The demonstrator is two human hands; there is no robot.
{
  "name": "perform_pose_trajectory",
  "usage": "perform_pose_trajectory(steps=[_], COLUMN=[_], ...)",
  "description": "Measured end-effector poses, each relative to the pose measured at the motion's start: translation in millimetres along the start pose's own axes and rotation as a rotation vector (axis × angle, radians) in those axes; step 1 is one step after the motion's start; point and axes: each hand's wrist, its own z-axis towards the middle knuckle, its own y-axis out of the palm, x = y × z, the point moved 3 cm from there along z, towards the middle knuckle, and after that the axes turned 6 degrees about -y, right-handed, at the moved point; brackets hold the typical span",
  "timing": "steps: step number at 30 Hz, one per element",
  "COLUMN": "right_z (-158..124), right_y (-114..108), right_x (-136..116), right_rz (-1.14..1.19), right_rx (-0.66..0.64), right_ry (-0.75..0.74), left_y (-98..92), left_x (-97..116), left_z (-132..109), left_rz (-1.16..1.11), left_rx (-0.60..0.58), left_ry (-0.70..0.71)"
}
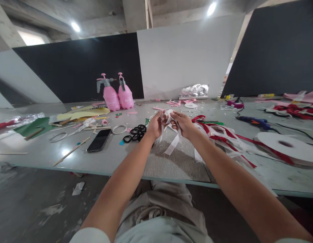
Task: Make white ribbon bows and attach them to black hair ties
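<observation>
Both my hands meet above the table, working on a white ribbon [173,145] whose loose tails hang down below the fingers. My left hand [155,125] is closed with its fingertips pinching the ribbon's looped part from the left. From the right, my right hand [182,123] pinches the same ribbon between thumb and fingers. Exactly how the loops are folded is hidden by the fingers. Just left of my left hand lies a heap of black rings [138,132]. Red and white ribbons [222,135] lie tangled beside my right forearm.
A large white ribbon spool [288,145] lies at the right, near a blue glue gun [255,122] with a cord. To the left are a black phone [98,140], a thin wooden stick [72,151] and green sheet material [32,127]. Two pink spray bottles [118,96] stand behind.
</observation>
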Motion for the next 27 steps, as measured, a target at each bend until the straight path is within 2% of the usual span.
perform_pose_trajectory(steps=[4,6,13,17,24,27], right_z=[-1.3,-2.6,-4.8,-4.0,-1.5,-0.7], right_y=[-0.3,1.2,10.6,8.3,2.8,0.4], right_x=[-1.3,-1.0,6.1,8.6,10.8,11.2], right_rz=[0.030,0.036,-0.212,-0.246,-0.276,-0.284], right_rx=[0.009,0.023,0.048,0.047,0.088,0.120], right_ry=[0.031,0.028,-0.099,-0.135,-0.154,-0.162], left_y=[5.7,3.7,-15.9,-24.0,-27.7,-29.4], left_x=[6.4,8.9,10.8,5.7,2.3,3.4], left_z=[-1.4,-3.4,-6.8,-2.4,-2.3,-2.5], left_rz=[0.123,0.170,0.213,0.269,0.165,0.161], left_rx=[-0.157,-0.184,-0.101,-0.106,-0.074,-0.048], left_ry=[0.038,0.044,0.148,0.117,0.039,0.058])
